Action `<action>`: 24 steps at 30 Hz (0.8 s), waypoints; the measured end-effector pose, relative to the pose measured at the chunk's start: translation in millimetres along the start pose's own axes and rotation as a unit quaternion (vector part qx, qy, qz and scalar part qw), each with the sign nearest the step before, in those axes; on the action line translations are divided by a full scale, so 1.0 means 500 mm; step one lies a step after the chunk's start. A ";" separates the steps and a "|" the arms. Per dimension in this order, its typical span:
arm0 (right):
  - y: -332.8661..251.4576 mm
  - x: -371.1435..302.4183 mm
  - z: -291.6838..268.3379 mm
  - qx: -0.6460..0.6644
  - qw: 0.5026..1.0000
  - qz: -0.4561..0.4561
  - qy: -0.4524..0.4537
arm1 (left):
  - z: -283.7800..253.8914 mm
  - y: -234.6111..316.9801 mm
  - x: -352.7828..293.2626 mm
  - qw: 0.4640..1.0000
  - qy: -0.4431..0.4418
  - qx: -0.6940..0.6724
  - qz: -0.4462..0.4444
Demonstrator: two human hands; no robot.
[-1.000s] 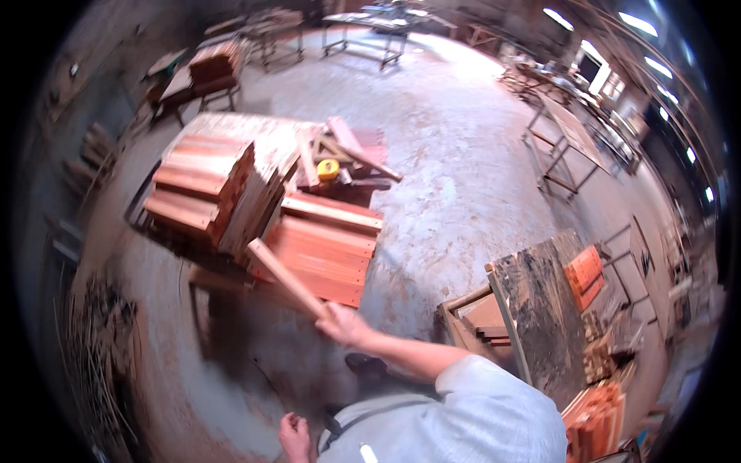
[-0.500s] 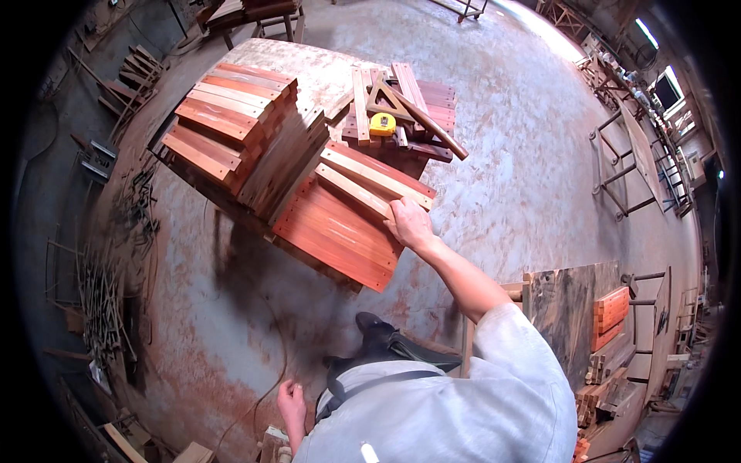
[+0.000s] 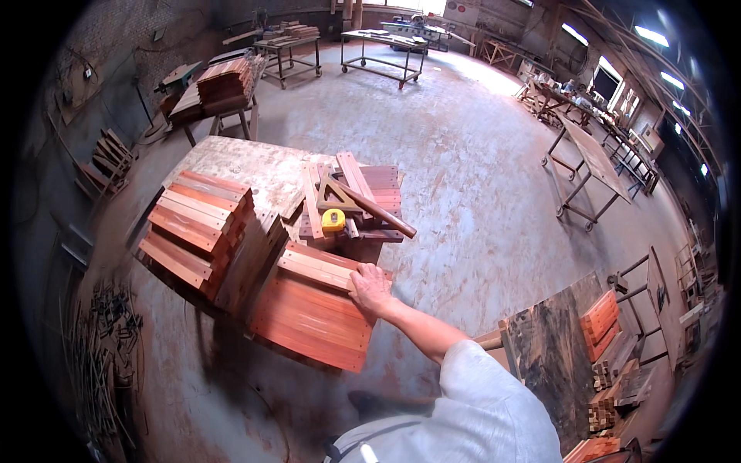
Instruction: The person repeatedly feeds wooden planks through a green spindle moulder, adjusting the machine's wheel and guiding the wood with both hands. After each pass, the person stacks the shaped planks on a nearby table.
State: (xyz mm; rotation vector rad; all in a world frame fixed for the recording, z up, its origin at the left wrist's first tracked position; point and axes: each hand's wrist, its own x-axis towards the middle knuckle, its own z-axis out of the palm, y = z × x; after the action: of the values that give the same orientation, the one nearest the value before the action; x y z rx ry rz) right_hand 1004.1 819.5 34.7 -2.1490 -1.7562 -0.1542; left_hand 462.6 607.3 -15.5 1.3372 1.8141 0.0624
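Note:
My right hand (image 3: 370,289) reaches forward to the right end of a pale wooden slat (image 3: 312,270), its fingers closed over that end. This slat lies on a layer of reddish slats (image 3: 309,324), most of them side by side with small holes near their ends. Left of it, past an upright wooden divider, rises a taller stack of slats (image 3: 197,208) in mixed red and pale tones. Beyond my hand, a yellow tape measure (image 3: 333,220), a triangular square (image 3: 337,194) and a round brown wooden handle (image 3: 390,218) rest on more slats. My left hand is out of view.
The worktable's dusty top (image 3: 247,158) shows behind the stacks. To my right stands a dark-stained board (image 3: 548,355) beside reddish wood pieces (image 3: 600,324). Wheeled tables (image 3: 386,38) stand farther back, another frame table (image 3: 594,158) at the right. Metal rods lie along the left.
The view has tipped up, showing more of the workshop. The pale slat under my right hand has shifted back against its neighbour. My left hand has left the picture.

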 end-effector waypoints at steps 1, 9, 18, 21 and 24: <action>0.007 0.004 -0.003 -0.002 1.000 0.014 -0.005 | -0.002 0.004 0.002 1.000 -0.006 0.008 0.002; 0.021 0.036 -0.023 -0.002 0.989 0.065 -0.133 | -0.010 0.014 -0.014 0.999 -0.025 0.036 0.003; 0.024 0.049 -0.026 0.022 0.981 0.067 -0.182 | 0.040 0.109 0.013 1.000 -0.008 -0.003 -0.008; 0.024 0.048 -0.034 0.036 0.980 0.067 -0.184 | 0.060 0.136 0.022 1.000 0.000 -0.016 0.002; 0.027 0.033 -0.037 0.030 0.991 0.028 -0.126 | 0.077 0.162 0.027 0.999 0.008 -0.031 0.020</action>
State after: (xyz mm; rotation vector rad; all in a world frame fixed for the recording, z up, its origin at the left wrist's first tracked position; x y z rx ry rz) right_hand 1023.5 826.2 54.1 -2.2517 -1.8050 0.1890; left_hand 548.0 636.2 -7.7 1.3331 1.7846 0.1491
